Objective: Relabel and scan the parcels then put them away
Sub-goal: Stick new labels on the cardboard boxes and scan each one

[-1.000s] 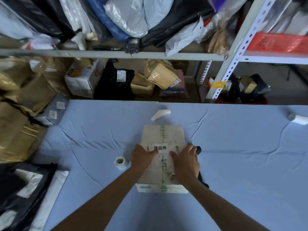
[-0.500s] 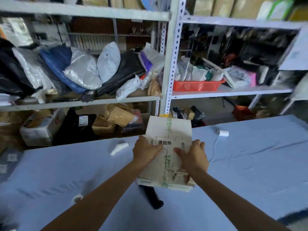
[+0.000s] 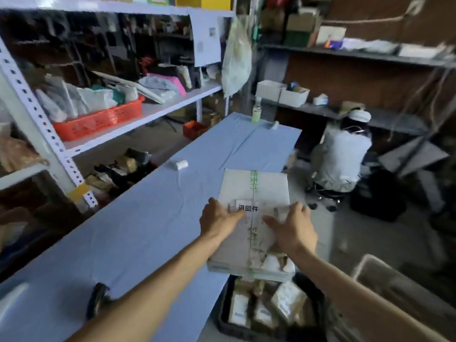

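A flat cardboard parcel (image 3: 255, 191) with green printed tape and a white label is in the air past the right edge of the blue table (image 3: 138, 218). My left hand (image 3: 218, 219) grips its left side, thumb on the label. My right hand (image 3: 292, 229) grips its right side, fingers over the top. Below the parcel stands a black crate (image 3: 223, 314) holding several labelled brown parcels (image 3: 287, 299). A black handheld device (image 3: 95, 301), blurred, lies on the table near my left forearm.
A white label roll (image 3: 178, 164) lies mid-table and a green bottle (image 3: 256, 111) stands at the far end. Metal shelving (image 3: 37, 119) with an orange basket (image 3: 98, 119) runs along the left. A person (image 3: 341, 154) crouches at the right. A cardboard box (image 3: 399, 292) stands at lower right.
Both hands lifted the parcel off the table and carried it rightward. The view swung right; the parcel now hangs over the black crate beside the table.
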### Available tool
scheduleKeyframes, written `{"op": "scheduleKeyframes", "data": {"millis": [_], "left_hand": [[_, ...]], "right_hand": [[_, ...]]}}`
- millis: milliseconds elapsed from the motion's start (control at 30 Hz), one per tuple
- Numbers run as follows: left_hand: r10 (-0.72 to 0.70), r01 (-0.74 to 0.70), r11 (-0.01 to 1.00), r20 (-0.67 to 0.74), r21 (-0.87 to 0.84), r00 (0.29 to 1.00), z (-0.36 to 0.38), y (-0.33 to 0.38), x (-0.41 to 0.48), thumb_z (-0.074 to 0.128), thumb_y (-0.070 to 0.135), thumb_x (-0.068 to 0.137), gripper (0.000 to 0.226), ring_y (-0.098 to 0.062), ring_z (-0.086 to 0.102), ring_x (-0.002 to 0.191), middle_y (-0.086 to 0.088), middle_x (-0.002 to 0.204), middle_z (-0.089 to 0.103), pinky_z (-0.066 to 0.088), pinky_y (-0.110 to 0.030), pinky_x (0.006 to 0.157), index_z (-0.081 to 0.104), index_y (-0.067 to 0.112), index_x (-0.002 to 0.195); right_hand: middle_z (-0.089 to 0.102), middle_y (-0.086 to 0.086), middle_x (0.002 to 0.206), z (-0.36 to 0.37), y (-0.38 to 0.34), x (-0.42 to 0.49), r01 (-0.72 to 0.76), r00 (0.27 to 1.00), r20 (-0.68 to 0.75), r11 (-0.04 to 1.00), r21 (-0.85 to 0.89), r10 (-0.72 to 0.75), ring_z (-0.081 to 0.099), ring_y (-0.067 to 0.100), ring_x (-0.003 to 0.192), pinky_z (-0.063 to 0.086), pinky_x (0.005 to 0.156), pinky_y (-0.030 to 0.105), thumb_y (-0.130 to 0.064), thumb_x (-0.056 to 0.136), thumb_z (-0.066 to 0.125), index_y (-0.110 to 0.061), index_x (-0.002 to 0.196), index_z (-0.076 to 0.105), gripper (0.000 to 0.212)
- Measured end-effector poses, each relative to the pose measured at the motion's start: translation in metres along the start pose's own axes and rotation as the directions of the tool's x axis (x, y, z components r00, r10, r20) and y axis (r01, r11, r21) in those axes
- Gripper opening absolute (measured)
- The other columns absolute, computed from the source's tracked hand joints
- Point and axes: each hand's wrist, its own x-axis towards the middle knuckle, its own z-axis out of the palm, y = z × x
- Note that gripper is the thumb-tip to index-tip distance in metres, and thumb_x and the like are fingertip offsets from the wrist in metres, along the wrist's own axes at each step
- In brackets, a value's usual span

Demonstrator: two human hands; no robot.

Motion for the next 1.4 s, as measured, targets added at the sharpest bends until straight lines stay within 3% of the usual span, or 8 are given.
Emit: {"op": "scheduleKeyframes", "data": {"millis": [233,400,533,633,767,1167,1267,1400], "left_hand": [[0.067,-0.083,0.995,0.252,0.056,0.965,0.092,0.03,-0.057,0.07,0.048,0.076,0.081,-0.029,0.051,0.12,-0.012,0.135,0.049,0.046,-0.038,0.098,0.035,0.006,0.136],[0.055,-0.073,0.996,0.276,0.056,0.959,0.13,0.047,-0.079,0.067,0.042,0.08,0.071,-0.03,0.051,0.119,-0.011,0.133,0.05,0.044,-0.033,0.093,0.037,0.007,0.135],[0.037,-0.047,0.998,0.275,0.032,0.961,0.153,0.055,-0.079,0.066,0.044,0.078,0.062,-0.028,0.058,0.104,-0.009,0.116,0.06,0.047,-0.032,0.083,0.047,0.009,0.125],[0.021,-0.019,1.0,0.277,-0.007,0.961,0.164,0.061,-0.066,0.063,0.039,0.081,0.05,-0.027,0.056,0.101,-0.008,0.116,0.059,0.048,-0.032,0.083,0.05,0.01,0.119],[0.005,0.001,1.0,0.271,-0.022,0.963,0.178,0.07,-0.032,0.061,0.036,0.084,0.054,-0.023,0.05,0.098,-0.007,0.122,0.054,0.042,-0.03,0.078,0.044,0.009,0.127],[-0.066,0.048,0.997,0.395,0.055,0.916,0.26,0.068,0.081,0.06,0.042,0.081,0.049,-0.028,0.06,0.097,-0.009,0.111,0.059,0.051,-0.037,0.08,0.045,0.011,0.116],[-0.099,0.074,0.994,0.415,0.078,0.904,0.291,0.054,0.09,0.06,0.04,0.081,0.048,-0.025,0.059,0.093,-0.008,0.108,0.06,0.047,-0.031,0.07,0.045,0.012,0.116],[-0.157,0.108,0.984,0.396,0.143,0.905,0.343,0.021,0.096,0.059,0.038,0.081,0.043,-0.021,0.058,0.083,-0.006,0.103,0.063,0.037,-0.027,0.056,0.046,0.013,0.113]], "right_hand": [[0.044,0.008,0.122,-0.044,0.106,-0.038,-0.239,0.966,-0.102,0.971,-0.009,0.236,0.055,0.033,0.108,0.042,0.079,0.039,-0.046,0.083,0.067,-0.008,0.116,0.041,0.057],[0.044,0.007,0.119,-0.066,0.149,-0.039,-0.26,0.96,-0.113,0.966,-0.002,0.258,0.057,0.032,0.102,0.04,0.072,0.035,-0.047,0.081,0.068,-0.011,0.113,0.042,0.056],[0.044,0.006,0.12,-0.077,0.168,-0.025,-0.267,0.959,-0.101,0.964,0.012,0.266,0.056,0.03,0.103,0.038,0.073,0.033,-0.046,0.081,0.069,-0.011,0.114,0.042,0.055],[0.045,0.006,0.12,-0.077,0.172,-0.004,-0.258,0.962,-0.09,0.966,-0.005,0.257,0.056,0.028,0.103,0.039,0.072,0.034,-0.045,0.08,0.07,-0.01,0.116,0.043,0.057],[0.044,0.006,0.12,-0.065,0.172,0.035,-0.251,0.966,-0.06,0.968,-0.009,0.25,0.056,0.029,0.103,0.038,0.072,0.033,-0.044,0.08,0.07,-0.009,0.116,0.042,0.057],[0.046,0.005,0.117,-0.003,0.22,0.152,-0.371,0.929,-0.002,0.929,0.001,0.371,0.058,0.027,0.096,0.044,0.074,0.035,-0.041,0.08,0.071,-0.01,0.114,0.044,0.054],[0.046,0.006,0.12,0.017,0.251,0.165,-0.412,0.91,0.047,0.911,0.01,0.411,0.057,0.028,0.098,0.048,0.081,0.04,-0.04,0.079,0.073,-0.011,0.115,0.045,0.055],[0.05,0.007,0.113,0.054,0.302,0.176,-0.484,0.87,0.118,0.875,0.016,0.479,0.057,0.028,0.093,0.046,0.073,0.035,-0.038,0.076,0.076,-0.012,0.112,0.042,0.056]]}}
